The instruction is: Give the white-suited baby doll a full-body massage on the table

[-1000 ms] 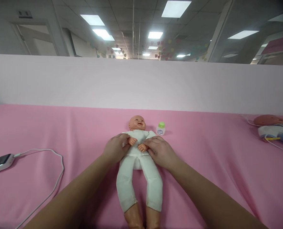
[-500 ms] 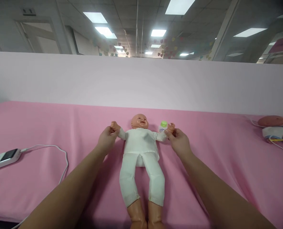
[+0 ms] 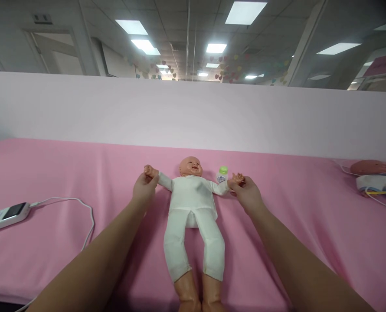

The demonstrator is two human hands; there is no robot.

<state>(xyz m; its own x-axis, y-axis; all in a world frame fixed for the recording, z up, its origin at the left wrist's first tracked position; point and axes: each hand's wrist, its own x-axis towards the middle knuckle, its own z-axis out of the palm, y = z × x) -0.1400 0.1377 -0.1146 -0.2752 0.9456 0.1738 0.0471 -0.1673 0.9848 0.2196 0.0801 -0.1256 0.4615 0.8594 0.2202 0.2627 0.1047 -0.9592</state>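
Two arms of the white-clothed doll [image 3: 193,193] extend sideways in the head view. The left hand [image 3: 144,187] is clamped on one forearm near the wrist; the right hand [image 3: 247,193] is clamped on the other. The doll lies face up on the pink-covered counter [image 3: 293,208]. A green-capped bottle [image 3: 222,177] stands near its head. A white handheld device [image 3: 6,217] lies well apart, at left.

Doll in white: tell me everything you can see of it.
The doll lies on its back on the pink sheet, bald head farthest from the camera. Head, hands and lower legs look like shiny plastic; top and trousers are white cloth. Its arms are spread sideways, the person's left hand and right hand each holding one near the wrist. The picture's lower edge cuts into its feet.
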